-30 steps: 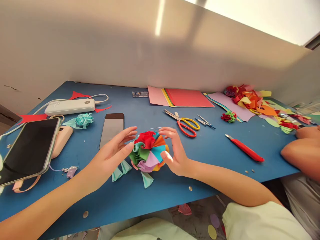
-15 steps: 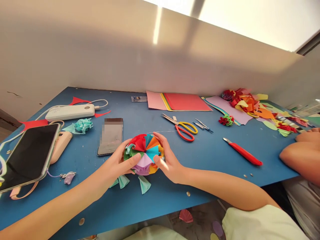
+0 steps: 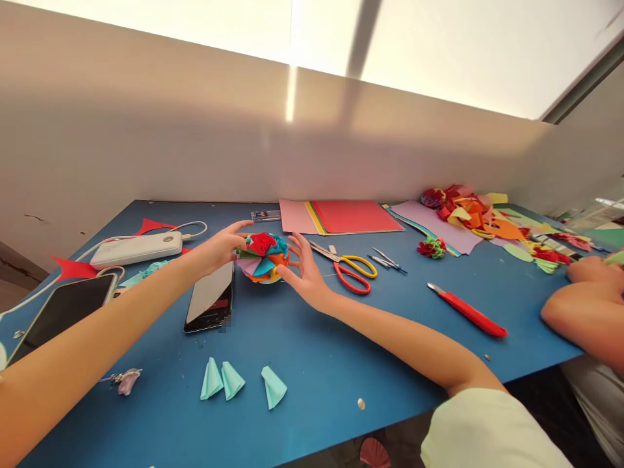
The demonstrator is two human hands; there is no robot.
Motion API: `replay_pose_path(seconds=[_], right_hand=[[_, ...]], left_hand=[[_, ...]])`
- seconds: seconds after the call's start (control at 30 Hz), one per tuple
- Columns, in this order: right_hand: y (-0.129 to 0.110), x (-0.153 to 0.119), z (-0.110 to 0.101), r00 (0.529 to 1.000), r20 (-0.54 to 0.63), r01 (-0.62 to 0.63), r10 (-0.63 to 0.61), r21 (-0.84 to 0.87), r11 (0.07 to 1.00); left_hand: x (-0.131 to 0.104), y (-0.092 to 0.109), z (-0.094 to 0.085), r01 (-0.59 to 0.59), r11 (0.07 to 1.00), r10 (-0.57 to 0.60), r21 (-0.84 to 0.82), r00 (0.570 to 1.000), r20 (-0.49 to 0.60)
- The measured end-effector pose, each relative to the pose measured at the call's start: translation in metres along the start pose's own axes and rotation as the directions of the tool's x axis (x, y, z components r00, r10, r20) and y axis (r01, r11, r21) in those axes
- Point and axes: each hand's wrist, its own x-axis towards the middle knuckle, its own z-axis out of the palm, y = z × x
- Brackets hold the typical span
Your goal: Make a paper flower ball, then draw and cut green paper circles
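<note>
A round ball of folded paper in many colours [image 3: 264,259] rests on the blue table [image 3: 322,364], just right of a dark phone [image 3: 210,299]. My left hand [image 3: 229,244] is at its left side, fingers spread, the fingertips close to or touching the paper. On the other side my right hand [image 3: 309,276] stands open, thumb and fingers apart, its thumb at the ball's lower right edge. Three light teal folded paper pieces [image 3: 211,379] lie nearer the front edge. Scissors with red and yellow handles [image 3: 353,270] lie right of my right hand.
Coloured paper sheets [image 3: 361,216] lie by the wall. A red cutter [image 3: 470,312] and a small paper flower [image 3: 431,247] are to the right, before a pile of paper scraps [image 3: 468,211]. A power bank [image 3: 136,250] and another phone [image 3: 63,315] are left. Another person's arm [image 3: 580,312] rests at the right.
The paper ball has moved away from me, toward the wall, and is now on the table. Both hands have loosened from around it and spread their fingers. The teal pieces are now fully in view.
</note>
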Motion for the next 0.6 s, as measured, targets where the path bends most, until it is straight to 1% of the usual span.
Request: replay_pose_path(seconds=[0.07, 0.13, 0.17, 0.23, 0.3, 0.37, 0.47, 0.53, 0.6], right_hand=[[0.010, -0.008, -0.007, 1.000, 0.014, -0.013, 0.013, -0.033, 0.999], [0.016, -0.018, -0.017, 1.000, 0.018, 0.004, -0.003, -0.080, 0.997], [0.018, -0.023, -0.023, 1.000, 0.016, 0.009, -0.008, -0.098, 0.995], [0.021, -0.030, -0.035, 1.000, 0.003, 0.009, -0.009, -0.135, 0.991], [0.023, -0.032, -0.045, 1.000, -0.018, 0.005, -0.009, -0.186, 0.983], [0.025, -0.030, -0.054, 0.999, -0.041, -0.001, -0.010, -0.254, 0.967], [0.027, -0.019, -0.069, 0.998, -0.067, -0.017, -0.011, -0.391, 0.920], [0.029, -0.007, -0.081, 0.997, -0.082, -0.042, 0.001, -0.501, 0.864], [0.032, 0.006, -0.094, 0.996, -0.086, -0.081, 0.036, -0.608, 0.790]], left_hand=[[0.011, -0.001, -0.011, 0.020, 1.000, -0.021, -0.009, 0.990, -0.136], [0.016, -0.002, -0.023, 0.011, 0.999, -0.020, -0.036, 0.964, -0.264], [0.015, -0.001, -0.028, 0.003, 0.998, -0.020, -0.056, 0.951, -0.310], [0.010, 0.001, -0.036, -0.016, 0.994, -0.024, -0.106, 0.930, -0.366], [0.002, 0.005, -0.040, -0.042, 0.986, -0.025, -0.164, 0.921, -0.389], [-0.007, 0.009, -0.039, -0.077, 0.973, -0.018, -0.219, 0.915, -0.403], [-0.013, 0.016, -0.032, -0.124, 0.953, -0.008, -0.277, 0.902, -0.431], [-0.012, 0.018, -0.024, -0.144, 0.943, -0.005, -0.300, 0.894, -0.447], [-0.011, 0.019, -0.012, -0.171, 0.935, 0.013, -0.309, 0.891, -0.455]])
